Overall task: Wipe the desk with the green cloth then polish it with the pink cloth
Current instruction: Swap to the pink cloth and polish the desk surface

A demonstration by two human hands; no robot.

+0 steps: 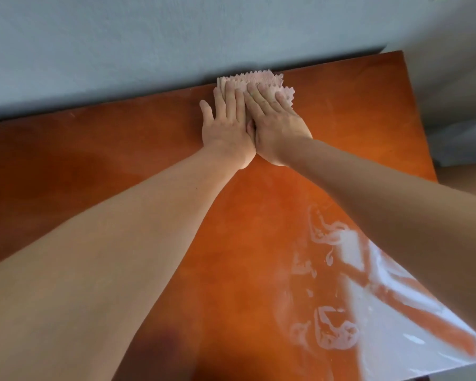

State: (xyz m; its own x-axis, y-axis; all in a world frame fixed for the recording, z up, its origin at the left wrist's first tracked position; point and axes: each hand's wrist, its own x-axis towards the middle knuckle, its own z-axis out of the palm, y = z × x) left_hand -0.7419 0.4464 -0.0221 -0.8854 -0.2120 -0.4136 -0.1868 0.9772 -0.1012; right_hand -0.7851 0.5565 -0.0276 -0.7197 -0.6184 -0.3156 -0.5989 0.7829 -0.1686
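Bright daylight glares white off the glossy orange wooden surface (149, 149) at lower right; the edges bend, softly blurred throughout.

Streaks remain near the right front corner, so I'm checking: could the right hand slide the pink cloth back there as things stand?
Probably yes. The right hand presses flat on the pink cloth by the wall, and bare desk lies between it and the wet streaks.

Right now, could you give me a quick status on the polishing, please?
Left hand and right hand flat on pink cloth. Cloth at desk's far edge. Nothing blocking.
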